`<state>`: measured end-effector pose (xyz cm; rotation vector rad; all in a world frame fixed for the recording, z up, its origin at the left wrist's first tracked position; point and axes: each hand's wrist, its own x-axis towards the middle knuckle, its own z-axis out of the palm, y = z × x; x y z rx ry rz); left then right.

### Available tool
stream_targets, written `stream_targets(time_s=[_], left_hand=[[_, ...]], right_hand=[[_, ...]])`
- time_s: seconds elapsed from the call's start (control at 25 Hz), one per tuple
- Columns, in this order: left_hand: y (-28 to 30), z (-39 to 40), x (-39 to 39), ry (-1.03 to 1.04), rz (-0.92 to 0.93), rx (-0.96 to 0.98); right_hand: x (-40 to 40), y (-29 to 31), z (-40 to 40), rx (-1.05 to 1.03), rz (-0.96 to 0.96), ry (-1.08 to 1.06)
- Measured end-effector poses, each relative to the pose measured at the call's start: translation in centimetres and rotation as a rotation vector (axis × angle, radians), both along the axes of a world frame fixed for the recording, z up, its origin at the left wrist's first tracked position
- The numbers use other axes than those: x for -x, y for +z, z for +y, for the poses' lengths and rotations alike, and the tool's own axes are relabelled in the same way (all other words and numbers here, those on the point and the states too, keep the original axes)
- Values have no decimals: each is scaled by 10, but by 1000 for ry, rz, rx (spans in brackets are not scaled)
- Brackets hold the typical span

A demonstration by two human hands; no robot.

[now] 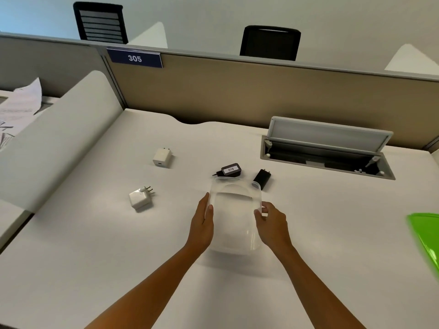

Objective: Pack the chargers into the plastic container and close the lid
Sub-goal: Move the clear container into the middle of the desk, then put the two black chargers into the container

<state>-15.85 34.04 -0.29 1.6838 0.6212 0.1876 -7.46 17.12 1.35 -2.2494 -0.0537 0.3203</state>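
A clear plastic container [234, 217] stands open on the white desk, with nothing visible inside it. My left hand [203, 223] presses its left wall and my right hand [270, 222] grips its right rim. Several chargers lie on the desk outside it. A white charger [162, 157] rests at the far left and another white charger [140, 197] with round pins lies nearer. A black charger labelled 018 [230, 170] and a slim black charger [262, 178] sit just behind the container. The green lid [425, 236] lies at the right edge.
An open cable hatch [325, 153] with a raised flap is set into the desk at the back right. A beige partition [237, 91] with a 305 sign closes the far side. A white divider [54, 143] borders the left.
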Motion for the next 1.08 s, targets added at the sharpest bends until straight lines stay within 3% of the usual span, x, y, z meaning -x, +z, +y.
stream_targets(time_s=[0.24, 0.44, 0.64, 0.84, 1.08], left_hand=[[-17, 23, 6, 56, -7, -55], [-55, 62, 41, -96, 152, -585], [-75, 58, 54, -242, 155, -856], [-82, 56, 62, -215, 186, -925], [-85, 66, 62, -190, 198, -921]], right_hand=[[-65, 20, -7, -10, -15, -149], [-147, 9, 15, 77, 117, -159], [-174, -13, 15, 191, 289, -261], [-175, -28, 25, 387, 225, -159], [-177, -14, 23, 275, 172, -116]])
